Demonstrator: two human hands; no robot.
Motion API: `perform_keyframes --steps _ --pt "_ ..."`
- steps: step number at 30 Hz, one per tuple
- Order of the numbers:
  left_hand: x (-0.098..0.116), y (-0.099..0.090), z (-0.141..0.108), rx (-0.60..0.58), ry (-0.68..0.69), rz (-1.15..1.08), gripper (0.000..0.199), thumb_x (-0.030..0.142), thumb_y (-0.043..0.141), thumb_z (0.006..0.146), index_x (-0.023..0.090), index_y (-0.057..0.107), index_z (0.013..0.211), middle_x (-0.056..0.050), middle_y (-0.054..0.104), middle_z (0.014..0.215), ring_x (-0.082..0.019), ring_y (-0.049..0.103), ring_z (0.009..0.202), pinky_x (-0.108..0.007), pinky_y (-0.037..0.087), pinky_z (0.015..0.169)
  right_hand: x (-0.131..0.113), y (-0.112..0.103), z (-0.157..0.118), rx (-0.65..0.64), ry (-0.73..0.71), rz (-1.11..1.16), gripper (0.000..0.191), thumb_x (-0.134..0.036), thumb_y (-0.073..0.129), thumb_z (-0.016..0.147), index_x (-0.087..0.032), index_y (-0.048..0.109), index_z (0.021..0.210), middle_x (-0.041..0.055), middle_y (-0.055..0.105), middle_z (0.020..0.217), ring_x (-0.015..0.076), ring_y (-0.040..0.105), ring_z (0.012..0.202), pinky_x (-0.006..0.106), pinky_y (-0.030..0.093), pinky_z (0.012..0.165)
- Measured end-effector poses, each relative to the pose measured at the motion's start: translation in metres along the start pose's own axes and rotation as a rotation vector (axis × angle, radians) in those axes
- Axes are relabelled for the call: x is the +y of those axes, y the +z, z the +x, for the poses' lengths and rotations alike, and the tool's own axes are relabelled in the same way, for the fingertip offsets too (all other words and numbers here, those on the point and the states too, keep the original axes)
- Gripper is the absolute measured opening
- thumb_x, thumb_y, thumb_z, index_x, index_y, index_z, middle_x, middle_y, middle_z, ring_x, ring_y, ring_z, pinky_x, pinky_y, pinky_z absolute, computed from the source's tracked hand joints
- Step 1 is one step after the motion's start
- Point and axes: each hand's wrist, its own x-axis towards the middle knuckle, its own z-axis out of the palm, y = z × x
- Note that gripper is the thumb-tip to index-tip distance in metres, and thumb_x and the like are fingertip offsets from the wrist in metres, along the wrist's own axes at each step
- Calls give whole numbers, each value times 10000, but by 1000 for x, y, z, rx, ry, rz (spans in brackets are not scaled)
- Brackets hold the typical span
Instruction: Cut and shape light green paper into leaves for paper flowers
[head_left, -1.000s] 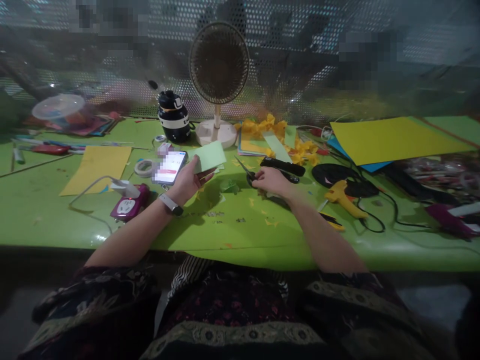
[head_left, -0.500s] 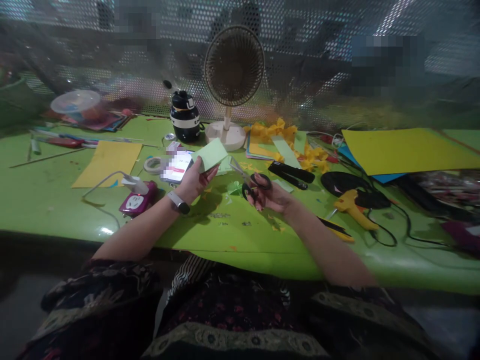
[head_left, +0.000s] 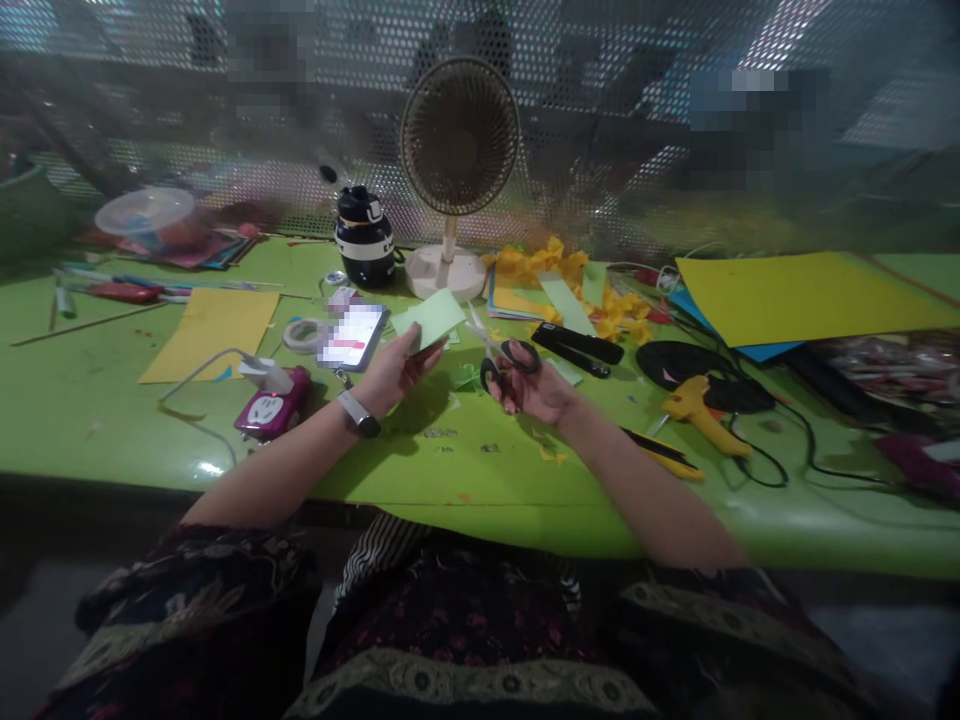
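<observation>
A pale green paper piece [head_left: 441, 318] is gripped between the thumb and fingers of my left hand [head_left: 396, 372]. My right hand [head_left: 534, 388] holds black-handled scissors [head_left: 491, 345], its fingers at the loops and the blades pointing up and left. The blades are slightly apart and beside the paper's right edge, with no paper seen between them. Light green scraps [head_left: 469, 377] lie on the green table [head_left: 420, 480] between my hands. A lit phone [head_left: 354, 335] lies just left of my left hand.
A fan [head_left: 460, 135] and a dark bottle [head_left: 365, 240] stand behind my hands. Rightward are a black stapler [head_left: 577, 347], orange paper flowers [head_left: 551, 262], a cutter [head_left: 667, 457] and a yellow glue gun [head_left: 697, 410]. A purple power socket [head_left: 274, 402] sits left.
My left hand has tilted the green paper and moved it slightly right and down, nearer the scissors. The right hand still holds the scissors. The whole view has shifted a little.
</observation>
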Motion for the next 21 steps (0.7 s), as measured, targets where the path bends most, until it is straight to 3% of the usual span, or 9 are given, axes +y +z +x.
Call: perform_keyframes --steps 3,7,13,21 --pt "-3 -5 -1 -119 14 97 175 88 746 827 99 658 977 -115 754 996 -193 757 859 -223 637 688 0 2 1 8 -9 33 430 -599 536 927 -197 518 775 21 687 626 113 585 418 206 473 387" --pt "-7 -8 -1 -171 27 149 172 91 775 797 85 655 919 -120 742 1060 -197 756 895 -224 639 698 1 3 2 8 13 60 465 -630 498 933 -196 524 766 19 679 617 109 568 415 209 459 391" --pt "-6 -6 -2 -136 -4 147 137 64 745 819 88 649 914 -133 742 1041 -201 749 938 -235 645 726 1 6 1 34 2 67 498 -666 494 912 -190 557 784 7 657 601 101 524 411 225 438 410" --pt "-8 1 -8 -114 -39 153 80 43 683 867 104 640 896 -121 753 1021 -187 750 938 -209 634 703 -2 21 -6 103 -18 80 476 -576 419 990 -186 557 755 8 640 592 99 517 420 224 436 424"
